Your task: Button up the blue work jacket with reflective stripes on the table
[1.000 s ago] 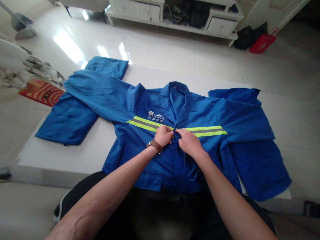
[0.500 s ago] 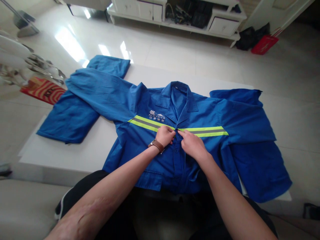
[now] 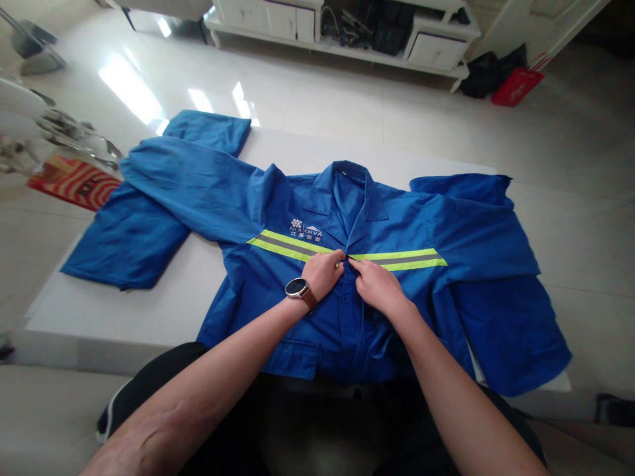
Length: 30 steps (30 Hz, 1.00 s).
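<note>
A blue work jacket [image 3: 297, 311] lies spread front up, its collar away from me and a yellow-and-grey reflective stripe [image 3: 404, 260] across the chest. At the centre front, level with the stripe, my left hand [image 3: 323, 272] pinches the jacket's edge; a watch is on that wrist. Right beside it, my right hand [image 3: 380, 284] is closed on the other side of the front opening, index fingertip near the left fingers. The small part between the fingertips is too hidden to make out. Below them runs the placket [image 3: 346, 311] with a button showing.
Under the jacket is a white table [image 3: 124, 317]. More folded blue cloth [image 3: 124, 244] lies beneath both sleeves. To the left stand a red patterned paper bag [image 3: 74, 182] and blurred utensils. A white cabinet [image 3: 367, 49] and a red bag [image 3: 517, 86] are beyond.
My left wrist has turned so the watch face shows. Both hands stay at the same place on the jacket front, and the whole view has shifted slightly left.
</note>
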Available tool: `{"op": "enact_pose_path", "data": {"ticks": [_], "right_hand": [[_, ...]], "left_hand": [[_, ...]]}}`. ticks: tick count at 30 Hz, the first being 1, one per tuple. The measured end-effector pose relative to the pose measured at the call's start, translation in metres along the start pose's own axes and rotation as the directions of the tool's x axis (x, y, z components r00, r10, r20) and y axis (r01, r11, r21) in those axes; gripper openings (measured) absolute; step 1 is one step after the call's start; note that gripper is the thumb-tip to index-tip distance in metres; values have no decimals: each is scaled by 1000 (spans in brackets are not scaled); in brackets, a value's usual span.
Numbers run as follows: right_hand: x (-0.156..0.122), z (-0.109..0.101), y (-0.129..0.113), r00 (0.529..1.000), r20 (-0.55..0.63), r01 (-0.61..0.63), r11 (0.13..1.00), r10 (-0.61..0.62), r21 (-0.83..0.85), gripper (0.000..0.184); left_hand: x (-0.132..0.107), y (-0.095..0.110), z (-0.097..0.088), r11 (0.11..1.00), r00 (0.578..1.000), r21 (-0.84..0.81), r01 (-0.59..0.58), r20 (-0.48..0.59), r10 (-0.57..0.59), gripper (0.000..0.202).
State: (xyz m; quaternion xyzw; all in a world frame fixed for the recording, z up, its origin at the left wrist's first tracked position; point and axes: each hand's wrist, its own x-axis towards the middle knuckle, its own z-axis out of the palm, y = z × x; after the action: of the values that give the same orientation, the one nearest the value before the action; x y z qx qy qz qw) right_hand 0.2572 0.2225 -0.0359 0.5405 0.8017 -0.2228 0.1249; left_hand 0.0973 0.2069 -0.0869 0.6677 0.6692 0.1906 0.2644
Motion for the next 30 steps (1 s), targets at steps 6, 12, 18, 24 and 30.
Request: {"op": "enact_pose_path", "data": {"ticks": [6, 12, 18, 24, 30], "right_hand": [[-3, -2, -4, 1000, -17, 12, 999, -13, -39, 58], [-5, -2, -9, 997, -72, 1, 998, -6, -64, 51], [-6, -2, -11, 997, -76, -13, 998, 8, -64, 49], [-7, -2, -9, 997, -74, -12, 998, 8, -57, 49], [-5, 0, -4, 998, -63, 8, 999, -10, -33, 50]], "left_hand": [[0, -5, -8, 989, 995, 122, -86, 64, 79, 27], [1, -5, -9, 980, 991, 162, -112, 94, 97, 28], [0, -6, -11, 960, 974, 210, -184, 171, 150, 27], [0, -4, -15, 958, 965, 209, -197, 211, 153, 23], [0, -4, -14, 948, 960, 233, -218, 227, 165, 25]]}}
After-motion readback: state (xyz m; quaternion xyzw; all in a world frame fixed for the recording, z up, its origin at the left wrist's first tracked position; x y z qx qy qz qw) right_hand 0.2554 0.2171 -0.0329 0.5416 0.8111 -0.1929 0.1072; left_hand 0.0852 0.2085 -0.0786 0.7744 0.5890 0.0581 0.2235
